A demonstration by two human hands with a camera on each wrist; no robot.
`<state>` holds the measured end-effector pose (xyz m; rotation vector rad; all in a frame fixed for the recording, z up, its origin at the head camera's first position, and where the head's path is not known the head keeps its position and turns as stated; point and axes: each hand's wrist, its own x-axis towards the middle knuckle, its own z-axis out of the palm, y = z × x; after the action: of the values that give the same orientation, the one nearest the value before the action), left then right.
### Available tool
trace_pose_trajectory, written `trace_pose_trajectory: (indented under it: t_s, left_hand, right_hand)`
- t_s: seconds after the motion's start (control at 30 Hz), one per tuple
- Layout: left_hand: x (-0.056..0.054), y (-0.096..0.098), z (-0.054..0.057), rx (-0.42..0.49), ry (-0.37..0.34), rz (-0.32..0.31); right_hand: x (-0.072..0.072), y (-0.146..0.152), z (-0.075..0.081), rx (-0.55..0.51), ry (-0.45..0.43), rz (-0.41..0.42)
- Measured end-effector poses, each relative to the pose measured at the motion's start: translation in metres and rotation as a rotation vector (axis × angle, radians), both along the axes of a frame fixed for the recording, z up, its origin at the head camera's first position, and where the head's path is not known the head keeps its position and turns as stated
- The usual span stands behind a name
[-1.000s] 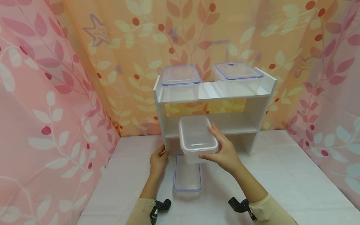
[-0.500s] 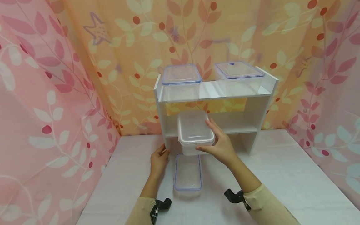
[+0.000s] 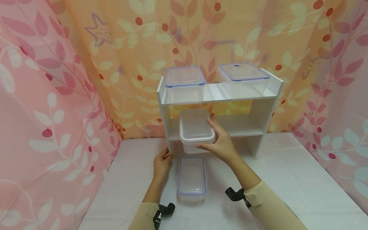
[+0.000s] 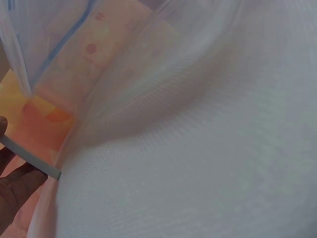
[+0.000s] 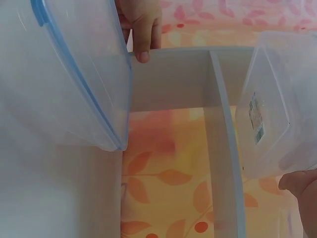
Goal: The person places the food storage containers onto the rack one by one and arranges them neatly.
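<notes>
My right hand [image 3: 223, 145] grips a clear food container [image 3: 196, 126] with a whitish lid by its right side, thumb in front and fingers at the back. It hovers at the opening of the white shelf unit [image 3: 267, 118], around the height of the middle board. In the right wrist view the container's base [image 5: 272, 114] bears a small label. My left hand [image 3: 162, 164] pinches the lower front edge of the unit's left side panel; the left wrist view has the panel edge [image 4: 32, 158] between thumb and fingers. A second food container [image 3: 192, 179], blue-rimmed, lies on the table below.
Two larger blue-rimmed containers, a left one [image 3: 185, 78] and a right one [image 3: 244, 72], stand on the top board. The unit is on a white-covered table [image 3: 299, 182]. Patterned curtains [image 3: 115, 95] surround it at the back and sides.
My right hand has carried the white-lidded container up and slightly left, farther from the blue-rimmed one on the table. My left hand stays at the side panel.
</notes>
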<state>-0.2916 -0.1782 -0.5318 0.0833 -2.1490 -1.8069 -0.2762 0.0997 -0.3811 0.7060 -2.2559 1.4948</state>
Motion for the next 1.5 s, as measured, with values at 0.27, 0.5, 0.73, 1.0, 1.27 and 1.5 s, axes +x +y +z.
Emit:
trace_pose_trajectory:
  t_s: [0.27,0.5,0.73,1.0,1.27,1.5]
  left_hand:
    - [0.0,-0.001,0.0,0.019,-0.008,-0.002]
    - [0.0,0.0,0.002,0.024,-0.014,-0.003]
    - [0.001,0.002,0.005,0.009,-0.012,-0.001]
    - [0.0,0.002,0.004,0.009,-0.013,0.005]
    - [0.001,0.002,0.003,0.034,-0.004,-0.007]
    - [0.001,0.002,0.002,0.025,-0.004,0.0]
  right_hand:
    - [-0.01,-0.009,0.002,-0.009,-0.036,-0.001]
    - [-0.02,-0.016,0.002,-0.024,-0.039,0.024]
    - [-0.03,-0.023,0.0,-0.051,-0.047,0.043]
    - [-0.041,-0.031,-0.006,-0.067,-0.052,0.052]
    - [-0.048,-0.036,-0.009,-0.074,-0.068,0.038]
    - [-0.055,-0.039,-0.012,-0.09,-0.078,0.053]
